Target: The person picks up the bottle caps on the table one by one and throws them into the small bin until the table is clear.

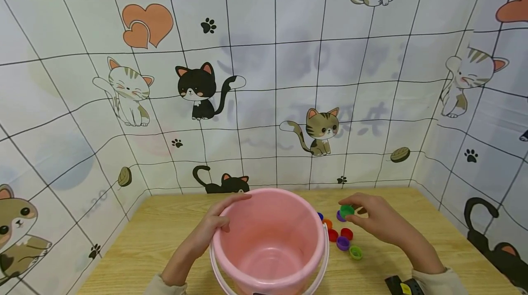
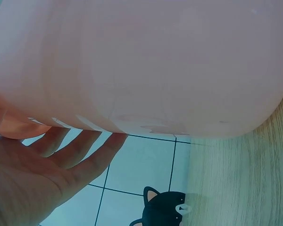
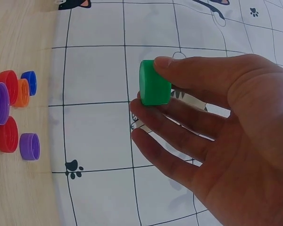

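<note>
A pink bucket with a white handle stands on the wooden table, its mouth tilted towards me. My left hand grips its left rim, the thumb over the edge. In the left wrist view the fingers of this hand lie along the outer wall of the bucket. To the right of the bucket, my right hand pinches a green bottle cap between thumb and fingers, raised above the table. Beneath it lies a purple cap, partly hidden by the green one.
Several loose caps lie right of the bucket, among them a red cap, a purple cap, a lime green cap and an orange cap. A cat-patterned cloth surrounds the table at the back and sides.
</note>
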{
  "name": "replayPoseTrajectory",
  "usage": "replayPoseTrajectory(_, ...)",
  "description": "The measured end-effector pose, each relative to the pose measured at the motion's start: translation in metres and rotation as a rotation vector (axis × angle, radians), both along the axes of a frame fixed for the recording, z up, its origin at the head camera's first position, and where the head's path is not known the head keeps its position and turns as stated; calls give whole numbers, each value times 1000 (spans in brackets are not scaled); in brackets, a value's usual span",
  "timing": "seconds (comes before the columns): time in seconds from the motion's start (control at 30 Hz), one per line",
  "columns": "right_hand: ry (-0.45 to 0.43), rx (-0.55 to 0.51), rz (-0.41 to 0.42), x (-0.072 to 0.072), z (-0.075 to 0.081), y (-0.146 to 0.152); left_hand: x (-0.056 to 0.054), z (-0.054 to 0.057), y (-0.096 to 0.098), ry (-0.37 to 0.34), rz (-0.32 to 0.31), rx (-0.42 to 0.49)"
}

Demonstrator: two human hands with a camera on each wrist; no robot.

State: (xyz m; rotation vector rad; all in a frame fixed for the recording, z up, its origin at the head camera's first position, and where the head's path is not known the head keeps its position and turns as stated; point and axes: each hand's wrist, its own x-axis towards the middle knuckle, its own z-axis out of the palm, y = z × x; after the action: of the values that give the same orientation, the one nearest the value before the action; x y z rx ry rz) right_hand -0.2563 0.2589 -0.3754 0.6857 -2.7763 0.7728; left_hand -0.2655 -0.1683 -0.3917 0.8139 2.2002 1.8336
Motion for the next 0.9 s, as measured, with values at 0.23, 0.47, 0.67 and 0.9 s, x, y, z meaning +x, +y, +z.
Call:
replayPoseTrajectory(0.23, 48, 19, 6, 3, 4, -1, 0, 0, -1, 23, 7, -9)
replayPoseTrajectory(0.47, 66, 14, 14, 8, 9, -1, 0, 1, 0, 20, 3, 2)
replayPoseTrajectory(0.67, 79, 9, 29, 11, 11, -4, -1, 1, 1, 10, 12, -7)
replayPoseTrajectory(0.9, 101, 19, 38, 15, 14, -6, 0, 0, 2, 9, 11, -1)
